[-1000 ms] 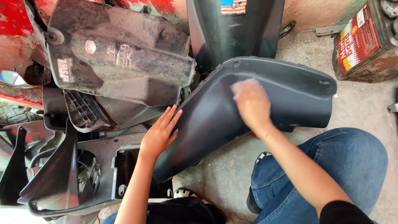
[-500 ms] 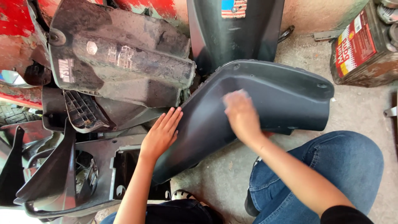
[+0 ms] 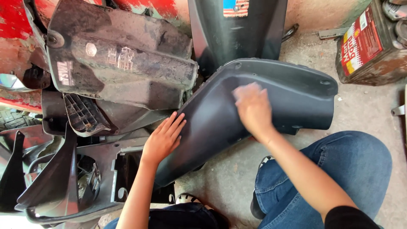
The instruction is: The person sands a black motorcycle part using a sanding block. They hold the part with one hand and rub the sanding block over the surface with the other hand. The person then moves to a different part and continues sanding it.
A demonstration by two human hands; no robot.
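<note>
A large dark grey curved plastic scooter body panel [image 3: 292,93] lies across the concrete floor in front of me. My left hand [image 3: 163,138] rests flat on its lower left edge, fingers spread and pointing up and to the right. My right hand [image 3: 253,108] presses on the panel's inner surface near the middle; it is blurred, and a pale patch at the fingertips may be a cloth, though I cannot tell. My blue-jeaned knee [image 3: 339,169] is at the lower right.
Several dirty black scooter panels [image 3: 123,63] are piled at the left, with a red painted part [image 3: 12,25] behind them. An upright black panel [image 3: 237,29] stands at the top. A rusty red tin can [image 3: 369,42] sits at the top right.
My right hand has slid leftward and slightly down across the panel's surface. My left hand has stayed in place on the panel's edge.
</note>
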